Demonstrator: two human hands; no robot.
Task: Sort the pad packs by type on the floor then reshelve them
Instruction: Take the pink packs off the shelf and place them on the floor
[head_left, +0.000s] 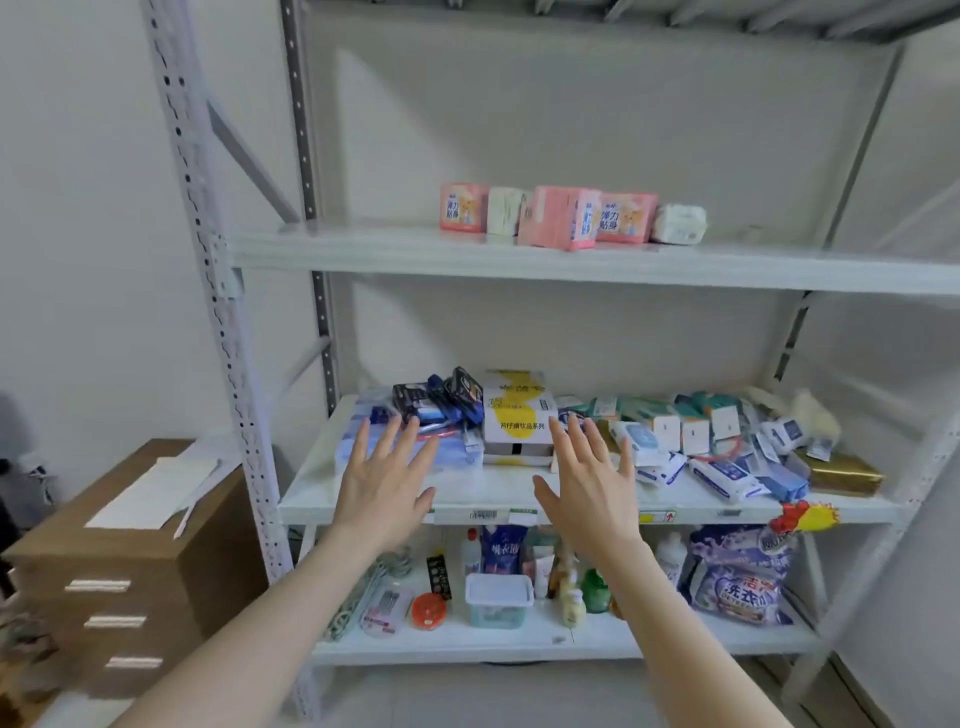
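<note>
Upper shelf (363, 249), twelve o'clock from the hands: pad packs (571, 218) stand here in one short row, pink and white mixed together. None is on the floor yet.
Row axis: runs nine to three along the shelf, near its front edge. One pink pack mid-row sits askew, turned out of line.
Left hand (384, 478): raised, fingers straight and spread, grasping nothing, held before the middle shelf (467, 493). Its nearest pack, the pink one at the row's left end, lies at about one o'clock, well above.
Right hand (587, 478): likewise spread and empty, back toward the wearer. The row's middle is straight up at twelve, so this looks the nearer hand.
Coming move, my guess: both hands go up and in, and the packs come down to the floor for sorting.
Middle shelf: crowded. A white box (519, 410) with yellow print shows between the hands, dark packets at eleven, blue-and-white pouches spreading off toward three.
Bottom shelf (519, 644): bottles, a lidded tub, a large detergent bag (737, 577).
Room: white metal rack against a pale wall; brown cardboard drawer unit (130, 545) at eight o'clock; pale floor (519, 696) at six.
</note>
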